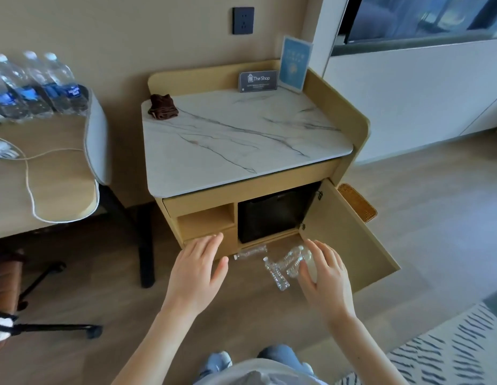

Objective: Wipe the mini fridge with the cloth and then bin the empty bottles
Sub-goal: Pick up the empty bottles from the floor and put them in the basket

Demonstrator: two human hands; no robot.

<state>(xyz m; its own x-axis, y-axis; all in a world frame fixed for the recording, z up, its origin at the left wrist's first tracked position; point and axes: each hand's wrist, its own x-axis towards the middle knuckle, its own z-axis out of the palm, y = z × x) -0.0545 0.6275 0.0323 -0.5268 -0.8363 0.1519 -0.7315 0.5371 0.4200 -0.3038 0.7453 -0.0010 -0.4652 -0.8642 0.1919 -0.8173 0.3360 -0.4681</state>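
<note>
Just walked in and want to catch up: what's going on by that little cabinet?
A person is reaching down with both hands to empty plastic bottles on the floor by the open cabinet door. The right hand is closing on one bottle; the left hand hovers open, holding nothing. The black mini fridge sits closed inside. The brown cloth lies bunched on the marble top, away from both hands.

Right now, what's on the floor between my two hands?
In the head view, empty plastic bottles lie on the wooden floor between the left hand and right hand, nearer the right.
</note>
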